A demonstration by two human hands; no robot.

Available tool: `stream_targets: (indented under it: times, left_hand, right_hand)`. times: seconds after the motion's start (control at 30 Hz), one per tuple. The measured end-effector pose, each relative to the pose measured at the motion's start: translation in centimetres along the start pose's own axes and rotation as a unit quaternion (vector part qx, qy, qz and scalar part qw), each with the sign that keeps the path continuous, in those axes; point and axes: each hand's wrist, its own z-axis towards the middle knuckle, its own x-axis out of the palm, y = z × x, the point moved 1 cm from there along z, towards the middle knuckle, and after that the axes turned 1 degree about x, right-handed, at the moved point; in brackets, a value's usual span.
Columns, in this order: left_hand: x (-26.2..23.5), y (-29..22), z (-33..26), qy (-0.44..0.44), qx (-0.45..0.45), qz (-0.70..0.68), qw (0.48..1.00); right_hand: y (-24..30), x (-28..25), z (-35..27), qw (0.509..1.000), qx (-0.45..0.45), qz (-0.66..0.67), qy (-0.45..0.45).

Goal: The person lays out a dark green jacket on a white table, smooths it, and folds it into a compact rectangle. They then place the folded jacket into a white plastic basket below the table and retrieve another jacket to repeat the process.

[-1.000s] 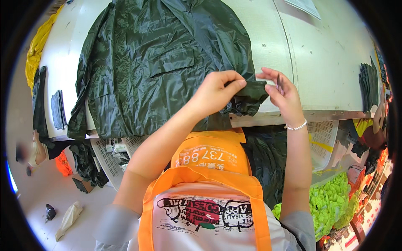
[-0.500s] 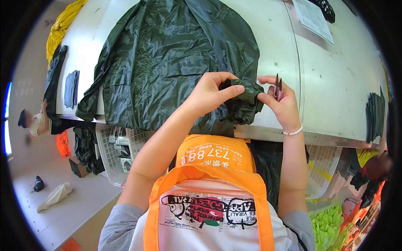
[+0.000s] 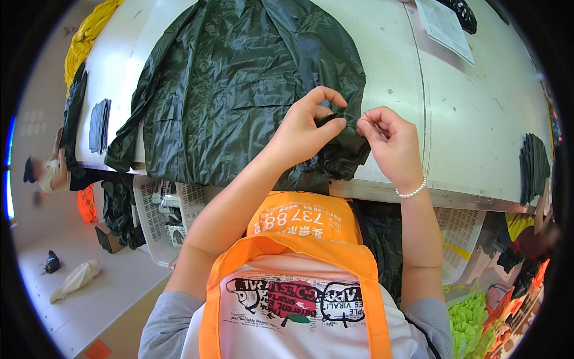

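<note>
A dark green, shiny jacket lies spread on the pale worktable, its near right part bunched up. My left hand pinches a fold of this fabric between thumb and fingers, probably at a sleeve end. Just to its right, my right hand has closed fingers, with thumb and fingertip at the edge of the fold. Small scissors with a pinkish handle sit in that hand, mostly hidden by the fingers. Whether a loose thread is pinched there is too small to tell.
Stacks of folded dark pieces lie on the table at left and right. A white sheet lies at the far right. White plastic baskets stand below the edge. Other people work at both sides.
My right hand has turned and curled its fingers; the scissors' blades, upright before, are now mostly hidden. Its fingertips have moved slightly left and up. My left hand keeps its hold on the jacket.
</note>
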Motion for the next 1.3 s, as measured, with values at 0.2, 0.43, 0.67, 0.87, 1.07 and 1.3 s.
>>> stream_targets:
  times: [0.2, 0.43, 0.67, 0.87, 1.07, 1.3]
  left_hand:
    - [0.2, -0.5, -0.1, 0.011, 0.010, 0.070, 0.997]
    - [-0.6, 0.7, 0.2, -0.042, -0.032, -0.135, 0.989]
    - [-0.3, 0.7, 0.5, -0.055, -0.021, -0.179, 0.982]
    - [-0.1, 1.0, 0.8, -0.047, -0.013, -0.169, 0.984]
    - [-0.2, 0.9, 0.7, -0.048, -0.009, -0.172, 0.984]
    - [-0.1, 0.8, 0.7, -0.053, -0.018, -0.172, 0.984]
  right_hand:
    - [0.2, 0.9, 0.4, 0.985, -0.098, -0.142, 0.010]
    - [0.4, -0.9, 0.4, 0.999, -0.015, -0.034, 0.032]
    - [-0.1, -1.3, 0.3, 0.989, -0.065, -0.107, 0.082]
    - [-0.1, -1.1, 0.6, 0.981, -0.095, -0.152, 0.070]
    - [-0.4, -1.5, 0.6, 0.977, -0.105, -0.175, 0.054]
    - [0.0, -1.6, 0.6, 0.981, -0.103, -0.152, 0.057]
